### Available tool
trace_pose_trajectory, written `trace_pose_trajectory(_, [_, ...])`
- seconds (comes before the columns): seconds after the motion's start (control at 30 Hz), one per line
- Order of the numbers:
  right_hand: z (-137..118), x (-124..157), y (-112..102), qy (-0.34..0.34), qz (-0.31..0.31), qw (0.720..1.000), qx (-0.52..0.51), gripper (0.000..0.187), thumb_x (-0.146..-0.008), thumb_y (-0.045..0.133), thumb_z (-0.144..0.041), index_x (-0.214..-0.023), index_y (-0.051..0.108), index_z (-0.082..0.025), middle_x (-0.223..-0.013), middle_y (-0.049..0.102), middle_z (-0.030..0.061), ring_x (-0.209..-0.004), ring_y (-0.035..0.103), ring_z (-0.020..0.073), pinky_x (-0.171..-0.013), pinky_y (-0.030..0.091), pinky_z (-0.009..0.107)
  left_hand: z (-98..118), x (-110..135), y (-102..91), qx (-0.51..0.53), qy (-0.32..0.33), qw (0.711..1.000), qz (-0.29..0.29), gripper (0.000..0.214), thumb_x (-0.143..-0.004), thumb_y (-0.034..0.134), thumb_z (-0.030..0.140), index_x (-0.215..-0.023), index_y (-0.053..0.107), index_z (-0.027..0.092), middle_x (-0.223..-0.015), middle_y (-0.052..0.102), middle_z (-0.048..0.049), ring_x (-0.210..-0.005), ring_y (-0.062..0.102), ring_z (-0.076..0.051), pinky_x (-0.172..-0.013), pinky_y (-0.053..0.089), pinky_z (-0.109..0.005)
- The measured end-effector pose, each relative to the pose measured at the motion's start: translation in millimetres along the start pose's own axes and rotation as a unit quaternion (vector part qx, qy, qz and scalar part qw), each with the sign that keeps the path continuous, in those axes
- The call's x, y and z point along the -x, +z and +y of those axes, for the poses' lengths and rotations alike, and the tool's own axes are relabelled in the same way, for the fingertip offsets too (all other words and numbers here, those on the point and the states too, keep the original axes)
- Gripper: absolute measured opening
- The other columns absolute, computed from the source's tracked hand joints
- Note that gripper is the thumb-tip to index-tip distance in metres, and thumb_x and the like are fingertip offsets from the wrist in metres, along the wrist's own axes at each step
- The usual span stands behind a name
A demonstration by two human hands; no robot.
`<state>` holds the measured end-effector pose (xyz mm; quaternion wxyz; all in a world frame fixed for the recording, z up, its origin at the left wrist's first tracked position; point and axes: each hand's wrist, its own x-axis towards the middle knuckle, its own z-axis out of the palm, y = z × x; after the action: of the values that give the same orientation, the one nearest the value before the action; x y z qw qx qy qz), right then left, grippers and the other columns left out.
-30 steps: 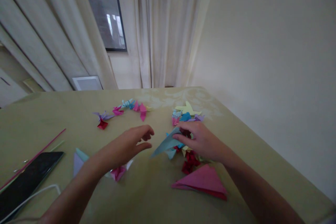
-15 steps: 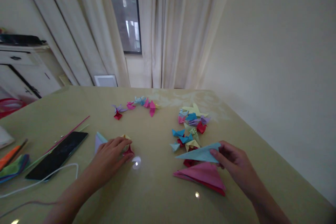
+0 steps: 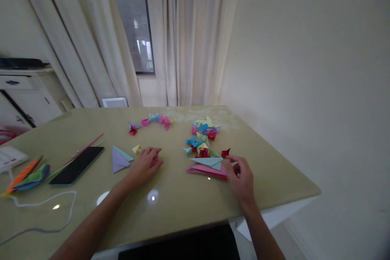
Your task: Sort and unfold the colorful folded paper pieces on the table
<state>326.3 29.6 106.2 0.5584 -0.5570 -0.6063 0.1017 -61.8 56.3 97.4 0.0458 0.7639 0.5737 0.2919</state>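
Note:
My left hand (image 3: 146, 163) lies on the table with its fingers curled over a small pink folded paper piece (image 3: 156, 158). My right hand (image 3: 241, 177) rests beside a stack of folded paper triangles, a light blue triangle (image 3: 209, 161) on top of pink ones (image 3: 207, 170); its fingers are loosely bent and hold nothing. A small red folded piece (image 3: 225, 153) sits just beyond that hand. A heap of small coloured folded pieces (image 3: 201, 138) lies behind the stack.
A curved row of folded pieces (image 3: 149, 122) lies further back. A purple and teal triangle (image 3: 118, 158), a small yellow piece (image 3: 136, 148), a black phone (image 3: 76, 165), thin sticks (image 3: 85, 149), coloured paper (image 3: 29, 176) and a white cable (image 3: 45, 211) lie to the left. The table edge (image 3: 283, 205) is near on the right.
My right hand has laid the light blue triangle on the pink stack and let go. My left hand stays on the small pink piece. The view has pulled back.

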Motion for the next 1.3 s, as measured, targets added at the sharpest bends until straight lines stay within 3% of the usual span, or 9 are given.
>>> trace_pose_trajectory(0.13, [-1.0,-1.6,9.7,-0.105,-0.068,0.991,0.052,0.026,-0.100,0.058,-0.039,-0.111,0.072,-0.020,-0.106,0.070,0.0108,-0.091,0.067,0.0245,-0.084,0.057,0.039,14.3,-16.9,24.4,0.054,0.048,0.997,0.011,0.043,-0.091,0.056,0.023,-0.134,0.061,0.019,-0.125,0.064,-0.0129,-0.118,0.060,-0.029,-0.105,0.051,-0.050])
trace_pose_trajectory(0.23, [-0.9,-2.6,19.9,-0.167,-0.162,0.967,0.105,0.037,-0.099,0.063,-0.038,-0.132,0.068,-0.022,-0.133,0.068,0.0139,-0.124,0.062,0.0321,-0.108,0.050,0.049,21.4,-43.7,50.3,0.098,0.074,0.992,0.025,0.054,-0.085,0.057,0.013,-0.139,0.057,0.021,-0.133,0.058,-0.0137,-0.122,0.058,-0.027,-0.102,0.055,-0.044])
trace_pose_trajectory(0.4, [-7.1,5.9,22.5,-0.162,-0.288,0.926,0.182,0.050,-0.097,0.068,-0.041,-0.144,0.063,-0.026,-0.153,0.057,0.0125,-0.136,0.055,0.0350,-0.116,0.044,0.054,28.8,-62.1,74.1,0.094,0.055,0.991,0.074,0.058,-0.087,0.056,0.013,-0.145,0.052,0.021,-0.138,0.055,-0.0136,-0.128,0.054,-0.028,-0.110,0.050,-0.049])
trace_pose_trajectory(0.67, [-17.0,10.2,16.5,-0.142,-0.300,0.922,0.199,0.037,-0.096,0.070,-0.031,-0.133,0.071,-0.025,-0.157,0.052,0.0134,-0.138,0.054,0.0333,-0.117,0.043,0.051,6.4,-35.4,41.4,-0.041,-0.004,0.995,0.086,0.059,-0.091,0.065,0.040,-0.144,0.054,0.017,-0.145,0.058,-0.0170,-0.132,0.053,-0.036,-0.113,0.044,-0.055])
trace_pose_trajectory(0.9, [-13.4,9.7,15.5,-0.153,-0.311,0.923,0.169,0.022,-0.097,0.069,-0.028,-0.117,0.077,-0.025,-0.148,0.059,0.0121,-0.137,0.054,0.0314,-0.117,0.043,0.049,11.4,-39.3,37.8,-0.069,-0.009,0.998,0.003,0.041,-0.102,0.048,0.037,-0.135,0.062,0.018,-0.136,0.068,-0.0146,-0.128,0.061,-0.028,-0.110,0.047,-0.043])
trace_pose_trajectory(1.03, [-13.7,9.0,15.5,-0.153,-0.312,0.924,0.160,0.020,-0.098,0.069,-0.028,-0.116,0.077,-0.025,-0.143,0.062,0.0122,-0.134,0.056,0.0303,-0.115,0.045,0.047,17.1,-38.2,32.5,-0.142,-0.084,0.981,0.098,0.042,-0.105,0.042,0.038,-0.137,0.062,0.020,-0.147,0.062,-0.0153,-0.140,0.051,-0.032,-0.126,0.019,-0.061])
trace_pose_trajectory(1.1, [-14.0,8.9,15.6,-0.150,-0.312,0.925,0.157,0.020,-0.098,0.069,-0.028,-0.116,0.077,-0.025,-0.141,0.063,0.0122,-0.132,0.058,0.0299,-0.114,0.046,0.046,12.1,-36.8,30.1,-0.179,-0.152,0.958,0.162,0.043,-0.104,0.041,0.037,-0.138,0.061,0.018,-0.152,0.057,-0.0177,-0.146,0.044,-0.037,-0.124,0.006,-0.072])
trace_pose_trajectory(1.2, [-14.5,9.5,15.8,-0.149,-0.310,0.927,0.150,0.020,-0.099,0.067,-0.029,-0.116,0.077,-0.025,-0.138,0.064,0.0117,-0.128,0.060,0.0290,-0.112,0.047,0.045,-3.6,-35.6,29.7,-0.130,-0.184,0.955,0.190,0.048,-0.102,0.042,0.037,-0.139,0.059,0.012,-0.154,0.050,-0.0258,-0.148,0.038,-0.044,-0.118,0.017,-0.078])
trace_pose_trajectory(1.3, [-15.3,11.3,16.4,-0.155,-0.309,0.928,0.142,0.020,-0.101,0.065,-0.031,-0.116,0.077,-0.025,-0.135,0.065,0.0115,-0.125,0.062,0.0289,-0.109,0.049,0.044,-16.2,-37.6,33.3,-0.057,-0.115,0.980,0.151,0.044,-0.102,0.040,0.034,-0.136,0.060,0.013,-0.143,0.059,-0.0243,-0.145,0.045,-0.039,-0.118,0.033,-0.067])
